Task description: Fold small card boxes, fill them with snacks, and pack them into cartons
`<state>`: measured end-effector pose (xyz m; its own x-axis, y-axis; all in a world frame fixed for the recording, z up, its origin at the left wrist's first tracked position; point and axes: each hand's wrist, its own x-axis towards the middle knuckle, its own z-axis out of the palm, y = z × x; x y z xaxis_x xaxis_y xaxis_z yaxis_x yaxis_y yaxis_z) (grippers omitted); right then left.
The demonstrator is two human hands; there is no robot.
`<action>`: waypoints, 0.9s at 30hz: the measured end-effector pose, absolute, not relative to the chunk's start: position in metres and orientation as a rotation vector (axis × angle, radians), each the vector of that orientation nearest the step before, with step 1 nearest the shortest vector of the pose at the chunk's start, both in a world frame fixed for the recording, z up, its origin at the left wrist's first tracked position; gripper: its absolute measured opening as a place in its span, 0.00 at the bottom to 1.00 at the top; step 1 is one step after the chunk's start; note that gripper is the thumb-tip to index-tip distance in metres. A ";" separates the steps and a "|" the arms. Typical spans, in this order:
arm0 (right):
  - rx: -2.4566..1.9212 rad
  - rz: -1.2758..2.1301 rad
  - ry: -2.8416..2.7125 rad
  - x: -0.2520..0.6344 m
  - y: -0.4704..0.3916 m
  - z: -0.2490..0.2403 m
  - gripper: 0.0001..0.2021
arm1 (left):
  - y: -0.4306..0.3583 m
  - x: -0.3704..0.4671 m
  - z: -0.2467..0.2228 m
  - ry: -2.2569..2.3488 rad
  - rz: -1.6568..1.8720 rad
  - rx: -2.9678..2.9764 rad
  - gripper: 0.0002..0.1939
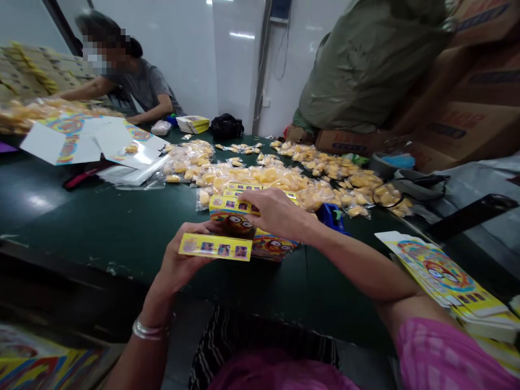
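One box [215,247] clamped in left hand [174,265], right hand [277,214] on more boxes [273,246], far fingertips hidden, grip unclear

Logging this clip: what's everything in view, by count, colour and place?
table: one, dark green, centre
held box: one, yellow, centre
printed boxes: several, multicoloured, behind held box
bagged pieces: many, yellow, across table
plastic object: one, blue, right of printed boxes
flat cartons: one stack, multicoloured, right
printed sheets: several, mostly white, left
wrappers: several, transparent, beside printed sheets
bag: one, black, table's back
sack: one, olive, back right
cardboard boxes: several, brown, right
stacked boxes: many, yellowish, back left
co-worker: one, grey-shirted, back left
left hand: one, bare, gripping held box
right hand: one, bare, on printed boxes
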<state>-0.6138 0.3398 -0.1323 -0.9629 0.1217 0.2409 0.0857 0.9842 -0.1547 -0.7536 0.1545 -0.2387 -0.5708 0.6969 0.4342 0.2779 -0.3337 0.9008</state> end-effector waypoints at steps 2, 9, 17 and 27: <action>-0.147 0.127 -2.854 -0.608 0.332 -0.132 0.08 | 0.153 -0.759 -0.249 1.792 1.838 1.251 0.22; -0.058 -0.015 -2.827 -0.597 0.314 -0.135 0.06 | 0.130 -0.779 -0.264 1.746 1.845 1.131 0.22; -0.008 0.033 -2.445 -0.586 0.320 -0.116 0.10 | 0.153 -0.787 -0.268 1.832 1.661 1.364 0.23; -0.057 0.103 -2.151 -0.576 0.331 -0.097 0.11 | 0.189 -0.803 -0.229 1.815 1.354 1.483 0.25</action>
